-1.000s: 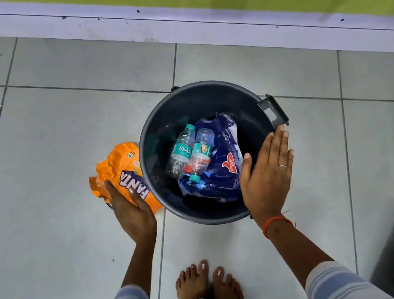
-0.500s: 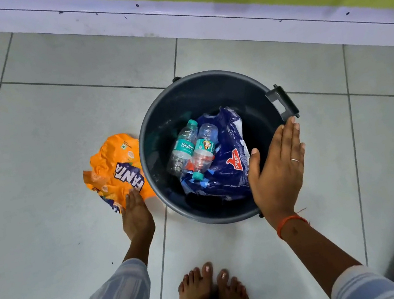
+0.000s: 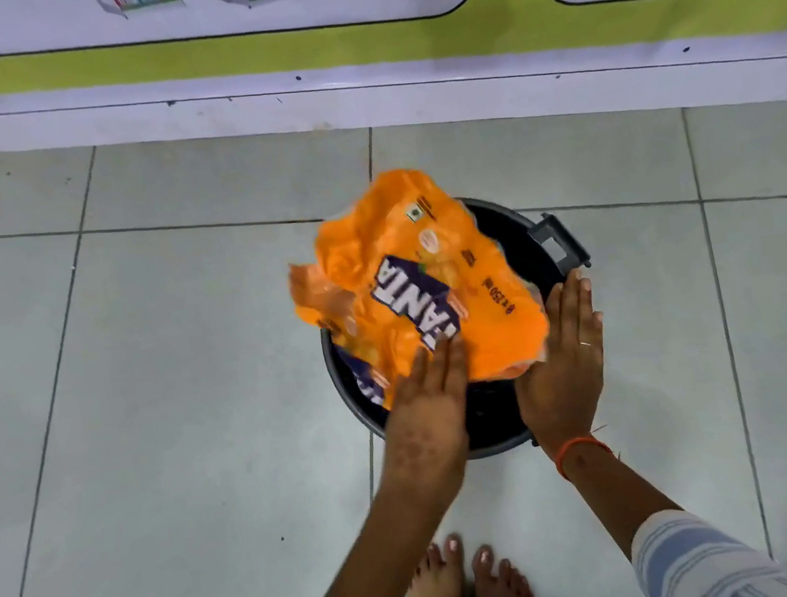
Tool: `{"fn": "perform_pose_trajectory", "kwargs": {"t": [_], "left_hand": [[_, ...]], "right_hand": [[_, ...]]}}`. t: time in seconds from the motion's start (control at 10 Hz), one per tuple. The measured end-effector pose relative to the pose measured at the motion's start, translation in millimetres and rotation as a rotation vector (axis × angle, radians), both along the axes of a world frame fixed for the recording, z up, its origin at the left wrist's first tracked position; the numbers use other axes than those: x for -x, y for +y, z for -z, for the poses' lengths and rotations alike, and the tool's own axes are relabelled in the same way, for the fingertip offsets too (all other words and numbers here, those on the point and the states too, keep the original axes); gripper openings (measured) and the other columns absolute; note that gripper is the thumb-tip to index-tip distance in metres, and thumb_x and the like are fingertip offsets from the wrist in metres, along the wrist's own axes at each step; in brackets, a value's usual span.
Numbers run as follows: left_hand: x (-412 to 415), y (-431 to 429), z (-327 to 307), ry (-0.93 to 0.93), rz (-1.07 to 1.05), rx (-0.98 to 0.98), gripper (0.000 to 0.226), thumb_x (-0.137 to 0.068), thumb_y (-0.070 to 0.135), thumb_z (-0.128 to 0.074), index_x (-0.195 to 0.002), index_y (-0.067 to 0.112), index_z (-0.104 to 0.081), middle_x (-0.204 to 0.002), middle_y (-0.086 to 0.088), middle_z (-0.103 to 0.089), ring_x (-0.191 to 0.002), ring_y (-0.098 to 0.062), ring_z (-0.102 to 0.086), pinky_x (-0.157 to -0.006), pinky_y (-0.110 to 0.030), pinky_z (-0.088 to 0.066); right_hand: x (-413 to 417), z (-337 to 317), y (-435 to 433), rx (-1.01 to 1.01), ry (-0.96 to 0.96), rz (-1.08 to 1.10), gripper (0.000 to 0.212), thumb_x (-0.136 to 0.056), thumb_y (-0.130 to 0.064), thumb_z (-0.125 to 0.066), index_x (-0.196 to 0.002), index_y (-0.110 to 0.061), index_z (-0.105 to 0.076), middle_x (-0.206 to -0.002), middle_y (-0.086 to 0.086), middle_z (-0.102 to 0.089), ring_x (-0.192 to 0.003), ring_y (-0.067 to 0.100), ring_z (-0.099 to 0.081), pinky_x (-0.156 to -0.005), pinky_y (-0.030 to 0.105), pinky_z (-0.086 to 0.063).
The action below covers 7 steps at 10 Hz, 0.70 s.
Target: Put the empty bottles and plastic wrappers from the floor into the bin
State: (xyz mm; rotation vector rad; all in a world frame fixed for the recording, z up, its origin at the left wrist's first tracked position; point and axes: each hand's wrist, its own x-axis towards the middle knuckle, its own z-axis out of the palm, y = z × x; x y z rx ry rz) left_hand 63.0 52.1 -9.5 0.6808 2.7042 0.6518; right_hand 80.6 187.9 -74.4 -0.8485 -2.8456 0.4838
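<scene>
**Orange wrapper over the bin, not yet dropped**

The left hand (image 3: 428, 396) grasps the near edge of the orange Fanta wrapper (image 3: 422, 293), which spreads away from the grip over the mouth of the black bin (image 3: 553, 240). The right hand (image 3: 565, 358) is flat and unclenched beside the wrapper, at the bin's rim. The bin's contents are hidden; no litter shows on the tiled floor (image 3: 136, 393), so this looks like a late item.

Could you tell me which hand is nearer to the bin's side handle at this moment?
The right hand: its fingertips lie just below the handle. The left hand is farther off across the bin, gripping the orange wrapper.
</scene>
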Motion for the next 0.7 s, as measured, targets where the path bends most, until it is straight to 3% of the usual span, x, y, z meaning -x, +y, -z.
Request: {"fn": "perform_pose_trajectory", "kwargs": {"t": [0.1, 0.2, 0.3, 0.4, 0.5, 0.6, 0.7], "left_hand": [[9.4, 10.4, 22.8, -0.371, 0.086, 0.365, 0.074, -0.088, -0.003, -0.046, -0.151, 0.009, -0.01, -0.16, -0.014, -0.014, -0.14, -0.037, -0.03, -0.107, -0.047, -0.037], [22.8, 16.2, 52.7, -0.543, 0.164, 0.585, 0.058, -0.095, 0.011, -0.045, -0.148, 0.007, -0.02, -0.151, -0.02, -0.031, -0.133, -0.039, -0.04, -0.106, -0.049, -0.035], [29.3, 18.9, 52.5, -0.612, 0.163, 0.561, 0.056, -0.097, 0.013, -0.041, -0.149, 0.009, -0.019, -0.149, -0.02, -0.035, -0.133, -0.038, -0.039, -0.108, -0.048, -0.035], [45.7, 21.2, 9.2, -0.696, 0.207, 0.463, 0.065, -0.094, 0.012, -0.052, -0.15, 0.013, -0.018, -0.151, -0.018, -0.032, -0.137, -0.036, -0.035, -0.111, -0.045, -0.036], [62.1, 17.6, -25.7, -0.629, 0.253, 0.444, 0.066, -0.092, 0.017, -0.057, -0.149, 0.016, -0.023, -0.154, -0.014, -0.029, -0.142, -0.033, -0.026, -0.114, -0.046, -0.031], [90.7, 16.8, -94.4, -0.457, 0.216, 0.41, 0.059, -0.095, 0.022, -0.052, -0.148, 0.019, -0.026, -0.159, -0.007, -0.022, -0.148, -0.027, -0.012, -0.119, -0.049, -0.019], [108.6, 22.9, -149.4, -0.304, 0.176, 0.336, 0.052, -0.097, 0.024, -0.048, -0.146, 0.019, -0.032, -0.157, -0.006, -0.027, -0.148, -0.025, -0.014, -0.119, -0.05, -0.017]], "right_hand": [[0.4, 2.0, 0.6, -0.024, -0.036, 0.002, 0.055, -0.092, -0.021, -0.022, -0.141, 0.004, -0.027, -0.152, 0.022, -0.028, -0.141, 0.035, -0.023, -0.114, 0.048, -0.024], [2.9, 4.1, 2.3, -0.02, -0.071, 0.013, 0.05, -0.092, -0.009, -0.028, -0.14, 0.003, -0.03, -0.151, 0.022, -0.029, -0.14, 0.036, -0.025, -0.113, 0.047, -0.024], [1.2, 3.4, 3.5, -0.028, -0.107, -0.026, 0.05, -0.094, -0.014, -0.024, -0.14, 0.004, -0.031, -0.151, 0.023, -0.029, -0.14, 0.038, -0.025, -0.112, 0.047, -0.022], [2.2, -18.0, 6.9, 0.004, -0.206, -0.091, 0.052, -0.095, -0.014, -0.042, -0.141, 0.004, -0.027, -0.152, 0.024, -0.025, -0.141, 0.038, -0.021, -0.113, 0.051, -0.022], [9.2, -46.4, 5.3, 0.063, -0.261, -0.115, 0.058, -0.093, -0.015, -0.047, -0.143, 0.003, -0.022, -0.153, 0.024, -0.022, -0.142, 0.037, -0.019, -0.114, 0.05, -0.018], [35.2, -114.0, 3.1, 0.122, -0.259, -0.238, 0.059, -0.094, -0.019, -0.041, -0.144, 0.003, -0.018, -0.154, 0.024, -0.02, -0.144, 0.035, -0.017, -0.117, 0.047, -0.012], [55.5, -171.0, 5.3, 0.157, -0.284, -0.324, 0.06, -0.096, -0.024, -0.036, -0.145, 0.001, -0.013, -0.156, 0.021, -0.013, -0.145, 0.03, -0.01, -0.118, 0.044, -0.006]]}}
